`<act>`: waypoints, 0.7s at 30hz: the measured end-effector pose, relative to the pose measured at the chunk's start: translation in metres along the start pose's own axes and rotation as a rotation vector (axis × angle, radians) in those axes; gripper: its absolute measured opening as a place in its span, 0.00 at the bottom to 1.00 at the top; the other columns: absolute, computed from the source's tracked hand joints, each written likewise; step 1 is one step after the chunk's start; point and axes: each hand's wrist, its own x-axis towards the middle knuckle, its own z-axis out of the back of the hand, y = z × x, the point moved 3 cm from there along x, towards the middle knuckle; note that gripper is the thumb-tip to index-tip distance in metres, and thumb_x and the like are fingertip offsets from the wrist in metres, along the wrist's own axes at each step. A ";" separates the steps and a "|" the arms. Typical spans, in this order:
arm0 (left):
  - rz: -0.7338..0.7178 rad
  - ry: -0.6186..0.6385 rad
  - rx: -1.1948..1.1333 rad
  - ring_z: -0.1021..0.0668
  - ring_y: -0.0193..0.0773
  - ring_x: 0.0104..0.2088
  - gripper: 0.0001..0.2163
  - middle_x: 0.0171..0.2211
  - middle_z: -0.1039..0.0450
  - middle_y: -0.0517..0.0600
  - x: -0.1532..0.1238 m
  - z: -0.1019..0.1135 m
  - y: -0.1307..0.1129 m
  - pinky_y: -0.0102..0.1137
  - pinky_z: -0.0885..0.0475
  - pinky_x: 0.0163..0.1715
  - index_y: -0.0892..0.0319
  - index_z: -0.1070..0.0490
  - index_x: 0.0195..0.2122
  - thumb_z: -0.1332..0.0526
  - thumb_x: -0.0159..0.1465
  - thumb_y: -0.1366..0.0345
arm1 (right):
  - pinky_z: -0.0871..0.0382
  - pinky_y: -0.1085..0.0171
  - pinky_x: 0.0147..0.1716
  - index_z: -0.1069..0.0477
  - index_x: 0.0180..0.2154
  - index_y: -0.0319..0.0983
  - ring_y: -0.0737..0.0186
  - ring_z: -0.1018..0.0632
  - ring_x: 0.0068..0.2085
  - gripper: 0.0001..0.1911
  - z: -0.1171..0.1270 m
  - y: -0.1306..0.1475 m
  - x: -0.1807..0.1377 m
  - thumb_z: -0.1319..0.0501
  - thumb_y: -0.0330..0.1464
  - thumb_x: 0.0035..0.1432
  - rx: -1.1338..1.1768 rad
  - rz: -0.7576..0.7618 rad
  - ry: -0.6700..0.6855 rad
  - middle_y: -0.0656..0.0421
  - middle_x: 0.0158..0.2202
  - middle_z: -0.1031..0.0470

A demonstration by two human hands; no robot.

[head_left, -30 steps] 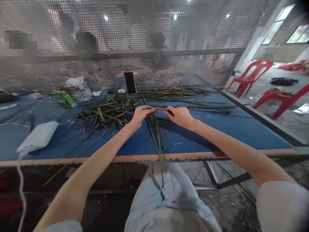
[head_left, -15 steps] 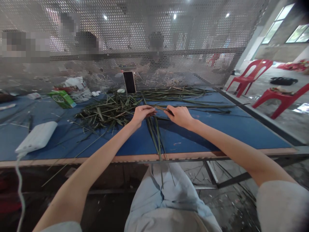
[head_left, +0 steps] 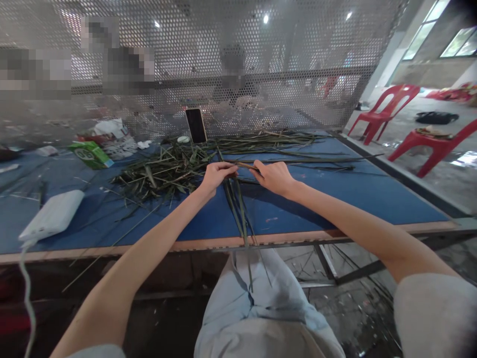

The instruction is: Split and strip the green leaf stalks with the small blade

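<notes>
Over the blue tabletop [head_left: 298, 199], my left hand [head_left: 218, 175] is closed, pinching a bundle of long green grass strips. My right hand [head_left: 275, 176] is closed too, around the right-hand part of the strips. A short brownish stretch of grass strip [head_left: 244, 165] shows between the two hands. From under my left hand, several grass strips [head_left: 240, 214] hang toward me across the table edge and over my lap. Left of my hands lies a tangled heap of short grass pieces [head_left: 156, 174]. Longer grass strips [head_left: 268, 143] are laid out behind my hands.
A phone [head_left: 196, 126] leans upright at the perforated metal screen [head_left: 298, 94]. On the left are a green carton [head_left: 90, 154], a crumpled bag [head_left: 115, 139] and a white power bank [head_left: 52, 214] with a cable. Red chairs [head_left: 387, 112] stand at right; people show behind the screen.
The view has shifted slightly, so most things sit a little farther left. Both hands keep their grip on the strips; the brownish stretch between them shows more plainly.
</notes>
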 end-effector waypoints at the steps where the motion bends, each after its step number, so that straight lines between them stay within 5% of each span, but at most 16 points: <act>1: 0.001 -0.005 -0.001 0.22 0.38 0.27 0.15 0.23 0.23 0.51 0.001 0.000 0.000 0.34 0.26 0.37 0.62 0.22 0.24 0.27 0.42 0.55 | 0.53 0.64 0.29 0.34 0.50 0.34 0.53 0.23 0.32 0.25 -0.001 0.000 0.000 0.61 0.42 0.69 0.011 -0.009 -0.008 0.47 0.33 0.21; 21: -0.214 -0.047 0.173 0.25 0.35 0.23 0.05 0.19 0.26 0.49 0.005 0.007 -0.011 0.31 0.29 0.31 0.62 0.24 0.21 0.33 0.50 0.67 | 0.52 0.64 0.26 0.29 0.36 0.38 0.62 0.31 0.25 0.17 0.000 -0.006 0.007 0.50 0.41 0.65 0.277 -0.097 -0.157 0.55 0.26 0.26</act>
